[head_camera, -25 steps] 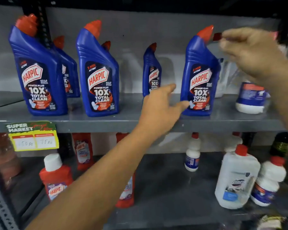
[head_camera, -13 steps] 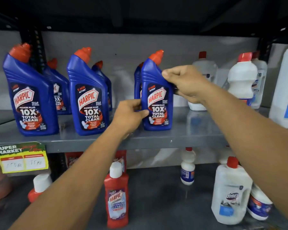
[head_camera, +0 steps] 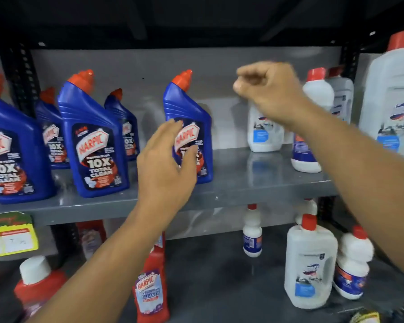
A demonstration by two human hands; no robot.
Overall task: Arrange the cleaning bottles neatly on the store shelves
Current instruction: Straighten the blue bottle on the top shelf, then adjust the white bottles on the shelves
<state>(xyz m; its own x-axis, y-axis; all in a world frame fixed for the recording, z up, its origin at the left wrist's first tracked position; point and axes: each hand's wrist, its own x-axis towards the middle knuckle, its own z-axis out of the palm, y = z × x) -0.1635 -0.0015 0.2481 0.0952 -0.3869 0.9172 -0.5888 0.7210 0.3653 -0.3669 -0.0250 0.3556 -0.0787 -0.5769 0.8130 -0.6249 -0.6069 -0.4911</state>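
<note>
— Where are the hands?
— Left hand (head_camera: 166, 166), fingers spread, against the blue Harpic bottle (head_camera: 191, 127) standing on the upper shelf (head_camera: 231, 192).
— And the right?
— Right hand (head_camera: 268, 89), loosely fisted, has let go and lifted away.

The head-worn camera faces the grey metal upper shelf (head_camera: 243, 190) squarely from close by, tipped slightly down.

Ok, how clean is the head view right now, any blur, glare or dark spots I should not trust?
Head view: the right hand is smeared by motion blur, so its grip is unclear; the left hand is softer-edged too. The upper shelf reflects the white bottles as a sheen. The Harpic labels stay readable, the white bottle label does not. The top of frame is near black; edges bow from the wide lens.
</note>
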